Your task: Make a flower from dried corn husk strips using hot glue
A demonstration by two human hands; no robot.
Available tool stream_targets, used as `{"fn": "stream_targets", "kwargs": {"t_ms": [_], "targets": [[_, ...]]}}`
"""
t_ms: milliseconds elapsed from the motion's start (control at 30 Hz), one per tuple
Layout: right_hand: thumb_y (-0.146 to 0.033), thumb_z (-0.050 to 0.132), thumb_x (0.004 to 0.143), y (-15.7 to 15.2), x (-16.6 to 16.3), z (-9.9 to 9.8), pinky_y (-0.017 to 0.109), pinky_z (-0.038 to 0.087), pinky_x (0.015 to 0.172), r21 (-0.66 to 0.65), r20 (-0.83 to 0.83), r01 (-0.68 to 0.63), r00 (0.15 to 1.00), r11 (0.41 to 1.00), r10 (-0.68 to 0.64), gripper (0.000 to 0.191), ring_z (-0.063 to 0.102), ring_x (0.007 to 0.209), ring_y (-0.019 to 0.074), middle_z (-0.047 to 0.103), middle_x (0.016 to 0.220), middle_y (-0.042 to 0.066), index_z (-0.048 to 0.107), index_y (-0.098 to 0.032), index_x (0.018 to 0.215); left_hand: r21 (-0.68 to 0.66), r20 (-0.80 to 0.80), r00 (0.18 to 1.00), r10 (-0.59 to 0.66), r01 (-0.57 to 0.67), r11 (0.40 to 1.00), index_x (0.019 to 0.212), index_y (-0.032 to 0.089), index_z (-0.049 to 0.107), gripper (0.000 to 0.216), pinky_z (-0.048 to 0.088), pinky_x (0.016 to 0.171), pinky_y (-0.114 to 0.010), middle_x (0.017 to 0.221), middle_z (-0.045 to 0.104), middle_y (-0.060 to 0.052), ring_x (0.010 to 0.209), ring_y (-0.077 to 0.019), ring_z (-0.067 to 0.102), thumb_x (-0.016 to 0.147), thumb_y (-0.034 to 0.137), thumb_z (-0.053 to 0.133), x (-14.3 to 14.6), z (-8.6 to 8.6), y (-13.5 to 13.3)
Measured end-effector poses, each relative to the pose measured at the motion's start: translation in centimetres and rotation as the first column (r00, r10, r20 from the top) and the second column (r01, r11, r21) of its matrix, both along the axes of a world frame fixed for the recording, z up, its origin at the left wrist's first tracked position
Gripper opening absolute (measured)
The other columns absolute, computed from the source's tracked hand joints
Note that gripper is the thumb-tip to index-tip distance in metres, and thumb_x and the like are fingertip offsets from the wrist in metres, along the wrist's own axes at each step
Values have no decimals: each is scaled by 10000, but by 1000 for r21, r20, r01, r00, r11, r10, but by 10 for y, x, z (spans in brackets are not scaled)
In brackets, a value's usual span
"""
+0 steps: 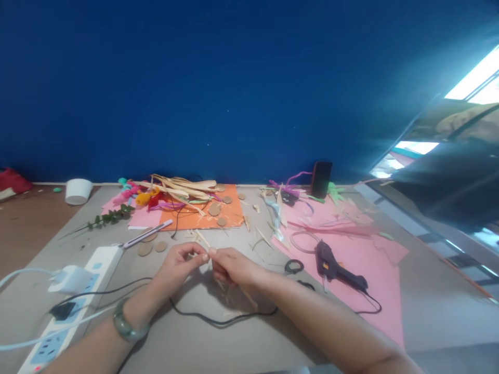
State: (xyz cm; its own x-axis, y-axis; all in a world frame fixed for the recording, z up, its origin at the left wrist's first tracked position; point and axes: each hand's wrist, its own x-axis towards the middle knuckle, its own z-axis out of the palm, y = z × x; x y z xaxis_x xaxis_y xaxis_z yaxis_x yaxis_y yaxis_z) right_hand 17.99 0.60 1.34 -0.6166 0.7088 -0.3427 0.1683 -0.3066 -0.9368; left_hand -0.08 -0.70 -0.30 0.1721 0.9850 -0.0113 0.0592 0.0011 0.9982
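Meeting the left hand (pixel 183 263) above the grey tabletop (pixel 218 350), the right hand (pixel 234 266) pinched a narrow, pale straw-coloured strip (pixel 204 239) at its fingertips; the left's thumb and finger came together, gripping what I couldn't tell.

I'm looking in on a craft workspace: on the grey tabletop (pixel 202 345), a black hot-glue gun (pixel 339 267) is lying across pink paper (pixel 384 296), long pale fibrous strips (pixel 183 184) and round brown discs (pixel 214 209) are littering an orange sheet (pixel 185 221).
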Motion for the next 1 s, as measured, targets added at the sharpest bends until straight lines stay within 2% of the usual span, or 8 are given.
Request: {"fn": "stream_targets", "kwargs": {"t_ms": [100, 200, 367, 567, 767, 833, 933, 1000], "targets": [[-624, 404, 873, 5, 5, 11, 189, 133, 352, -95, -61, 52, 996, 994, -58, 545, 172, 372, 40, 338, 454, -82, 290, -199, 550, 25, -29, 998, 54, -54, 998, 668, 164, 676, 209, 400, 609, -244, 660, 632, -21, 628, -148, 531, 700, 361, 738, -9, 4, 4], [-595, 394, 883, 14, 14, 21, 181, 99, 347, -131, -85, 126, 987, 983, -138, 515, 144, 370, 46, 342, 461, -84, 290, -202, 566, 47, -82, 980, 179, -175, 983, 688, 173, 680, 213, 389, 583, -243, 660, 647, -20, 617, -152, 534, 705, 382, 721, -19, 9, 11], [-591, 421, 870, 21, 20, 22, 180, 104, 357, -42, -30, 169, 985, 985, -171, 517, 152, 374, 41, 368, 478, -75, 291, -200, 557, 152, -305, 889, 341, -308, 939, 625, 185, 690, 155, 375, 560, -247, 594, 647, -1, 555, -147, 518, 664, 333, 711, -28, 6, 23], [-593, 404, 878, 16, 17, 17, 195, 203, 380, 174, 108, 58, 991, 983, -78, 540, 278, 392, 56, 367, 468, -59, 397, -183, 526, 173, -489, 820, 298, -244, 954, 577, 190, 696, 102, 359, 557, -252, 536, 648, 3, 544, -172, 554, 629, 279, 691, -36, -17, 33], [-543, 367, 918, 17, 19, 20, 208, 242, 421, 260, 192, -25, 981, 965, -26, 535, 302, 403, 64, 355, 451, -61, 421, -178, 531, 255, -582, 741, 334, -224, 941, 553, 222, 702, 76, 332, 596, -271, 517, 653, -3, 538, -188, 565, 628, 217, 694, -38, -13, 30], [-538, 366, 923, 16, 19, 20, 208, 246, 431, 264, 201, -34, 979, 964, -21, 529, 302, 408, 64, 353, 455, -64, 421, -177, 540, 280, -663, 676, 320, -172, 944, 614, 233, 726, 107, 346, 661, -295, 596, 696, -21, 633, -220, 609, 687, 213, 650, -36, -8, 27], [-541, 373, 923, 16, 19, 20, 211, 262, 447, 266, 226, -51, 974, 963, -11, 524, 317, 421, 68, 364, 460, -62, 423, -176, 551, 279, -808, 527, 263, -51, 959, 847, 239, 748, 215, 338, 815, -362, 892, 750, -58, 879, -259, 630, 762, 177, 561, -32, -1, 23], [-540, 369, 925, 17, 19, 19, 215, 274, 458, 270, 240, -62, 971, 961, -4, 522, 331, 432, 73, 381, 469, -56, 429, -175, 556, 250, -851, 489, 190, 59, 967, 921, 233, 729, 234, 318, 852, -388, 1006, 725, -67, 921, -249, 614, 778, 181, 551, -29, 3, 20]]}}
